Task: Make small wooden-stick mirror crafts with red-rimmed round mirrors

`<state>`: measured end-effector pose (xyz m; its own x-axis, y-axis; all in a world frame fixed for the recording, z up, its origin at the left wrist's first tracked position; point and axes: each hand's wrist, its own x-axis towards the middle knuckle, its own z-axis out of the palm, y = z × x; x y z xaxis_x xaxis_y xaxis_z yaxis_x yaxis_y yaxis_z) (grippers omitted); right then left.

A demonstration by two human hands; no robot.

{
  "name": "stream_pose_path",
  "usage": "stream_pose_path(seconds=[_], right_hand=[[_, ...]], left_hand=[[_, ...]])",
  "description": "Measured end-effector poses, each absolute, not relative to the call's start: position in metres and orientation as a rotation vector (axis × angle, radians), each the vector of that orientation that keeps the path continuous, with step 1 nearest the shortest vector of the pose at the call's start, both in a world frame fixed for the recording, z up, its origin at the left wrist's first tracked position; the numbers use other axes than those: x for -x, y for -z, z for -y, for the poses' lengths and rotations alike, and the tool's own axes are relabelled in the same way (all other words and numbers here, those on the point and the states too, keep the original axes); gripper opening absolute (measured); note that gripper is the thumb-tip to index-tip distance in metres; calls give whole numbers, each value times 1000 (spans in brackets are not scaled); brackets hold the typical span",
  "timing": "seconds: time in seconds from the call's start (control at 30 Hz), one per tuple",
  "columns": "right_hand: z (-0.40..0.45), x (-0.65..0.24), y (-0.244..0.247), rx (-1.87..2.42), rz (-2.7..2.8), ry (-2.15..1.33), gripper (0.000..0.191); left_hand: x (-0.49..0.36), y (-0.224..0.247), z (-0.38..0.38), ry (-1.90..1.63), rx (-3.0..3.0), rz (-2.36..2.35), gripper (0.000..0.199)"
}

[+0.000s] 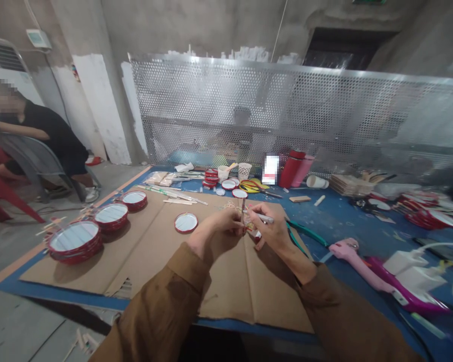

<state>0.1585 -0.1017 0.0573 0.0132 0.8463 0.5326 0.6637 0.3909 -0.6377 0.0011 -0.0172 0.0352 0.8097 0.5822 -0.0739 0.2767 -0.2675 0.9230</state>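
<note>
My left hand (pixel 226 223) pinches a thin brown stick (pixel 243 210), held upright above the cardboard. In my right hand (pixel 274 229) is a light grey pen (pixel 265 218), its tip end close to the stick. Small pale and coloured bits lie behind and between the hands, too small to make out. A red and white piece (pixel 254 233) shows under my right fingers, mostly hidden. Left of my left hand, a round red-rimmed lid (pixel 186 222) lies on the cardboard sheet (pixel 147 251). Teal-handled pliers (pixel 308 233) lie just right of my right hand.
Stacks of red-rimmed discs (pixel 75 239) stand at the left. A pink glue gun (pixel 358 264) and white plugs (pixel 419 271) lie right. Paper cups (pixel 244 171), yellow-handled scissors (pixel 253 185) and a red bottle (pixel 292 168) line the back. A person (pixel 49 125) sits far left.
</note>
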Motion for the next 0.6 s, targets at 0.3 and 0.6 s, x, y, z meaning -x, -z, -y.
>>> stream_pose_path(seconds=[0.3, 0.6], right_hand=[[102, -159, -57, 1331, 1701, -263, 28], [101, -159, -55, 1333, 1715, -274, 30]], left_hand=[[-3, -32, 16, -356, -1847, -652, 16], [-4, -31, 14, -349, -1874, -634, 21]])
